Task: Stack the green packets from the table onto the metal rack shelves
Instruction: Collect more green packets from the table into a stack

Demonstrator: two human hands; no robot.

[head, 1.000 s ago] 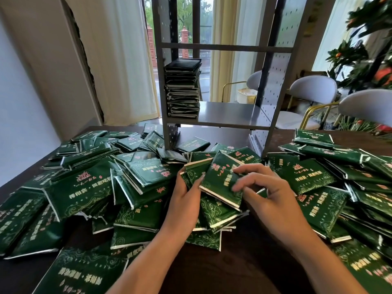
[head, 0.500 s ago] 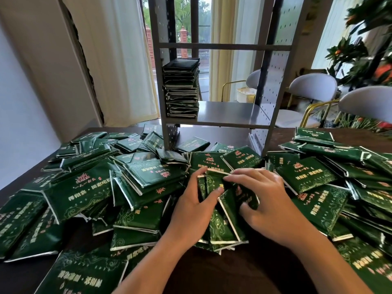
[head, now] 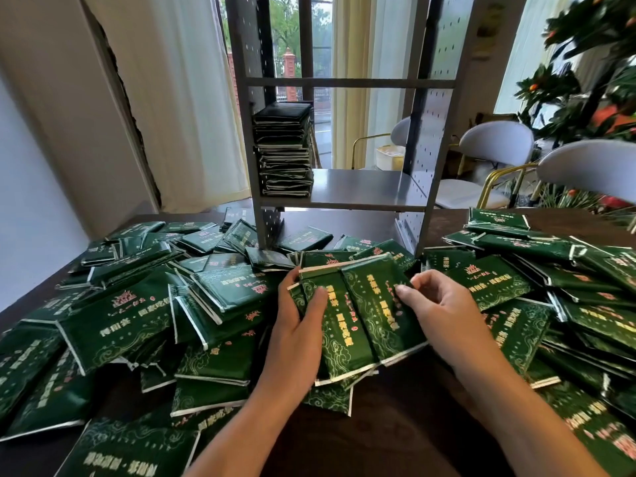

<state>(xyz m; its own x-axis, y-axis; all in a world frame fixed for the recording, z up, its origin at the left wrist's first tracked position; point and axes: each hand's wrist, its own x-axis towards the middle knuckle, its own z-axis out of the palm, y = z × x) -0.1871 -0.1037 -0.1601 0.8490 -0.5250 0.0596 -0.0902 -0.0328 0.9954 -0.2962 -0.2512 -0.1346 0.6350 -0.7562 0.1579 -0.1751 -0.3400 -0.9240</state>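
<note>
Since the earlier frame, two green packets (head: 358, 315) are being turned lengthwise and squared side by side above the near pile on the table (head: 395, 425). They are being held by the left hand (head: 299, 325), thumb curled over the left packet's face, and by the right hand (head: 444, 315), fingers curled and pinching the right packet's edge. Judged light, soft-filled and slick-wrapped, the packets are best being gripped across both long sides, away from the thin sealed ends. Gold Chinese lettering and a red crest are being shown upside down; the wording cannot be read. One stack (head: 284, 149) is standing at the left of the far metal rack (head: 364, 187).
</note>
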